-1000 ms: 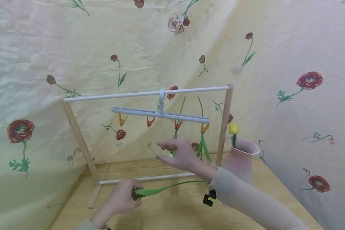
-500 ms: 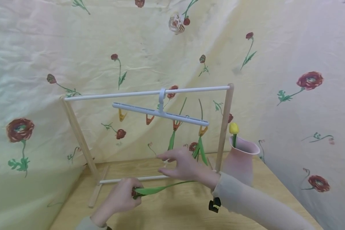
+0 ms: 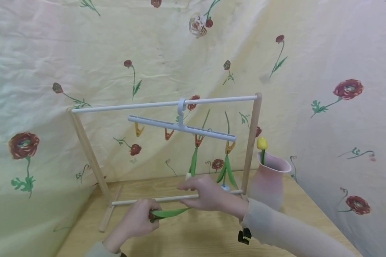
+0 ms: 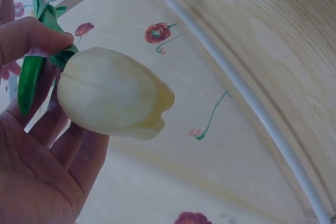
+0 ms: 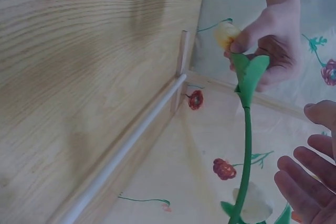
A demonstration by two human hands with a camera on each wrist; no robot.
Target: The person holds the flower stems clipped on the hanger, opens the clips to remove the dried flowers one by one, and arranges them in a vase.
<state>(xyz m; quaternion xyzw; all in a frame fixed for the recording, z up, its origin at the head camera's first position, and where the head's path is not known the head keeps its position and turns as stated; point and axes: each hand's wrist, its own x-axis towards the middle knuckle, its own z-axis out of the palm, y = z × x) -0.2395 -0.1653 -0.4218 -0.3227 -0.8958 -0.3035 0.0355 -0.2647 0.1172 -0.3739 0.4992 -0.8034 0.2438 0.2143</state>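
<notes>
My left hand [image 3: 138,217] pinches an artificial tulip just below its head, between thumb and fingers. The tulip's cream flower head [image 4: 113,93] has a yellowish tip and points away from the palm in the left wrist view. Its green leaf [image 3: 170,213] and stem [image 5: 247,150] run rightward toward my right hand [image 3: 209,196]. That hand holds nothing; its fingers [image 5: 307,174] are spread apart beside the stem in the right wrist view. Behind it, a white tulip [image 3: 188,176] hangs head down from a red clip [image 3: 198,141], and a blue-white tulip [image 3: 225,187] from a yellow clip [image 3: 230,146].
A light-blue hanger [image 3: 157,123] hangs tilted from the white top rod [image 3: 125,107] of a wooden-legged rack, its right end lower. Another yellow clip [image 3: 138,130] and red clip [image 3: 168,134] hang at its left. A pink-white vase [image 3: 266,185] with a yellow tulip [image 3: 262,143] stands right.
My right hand has moved down and slightly right, nearer the stem. The hanger's left end has risen and its right end dropped. My left hand stays nearly still with the tulip.
</notes>
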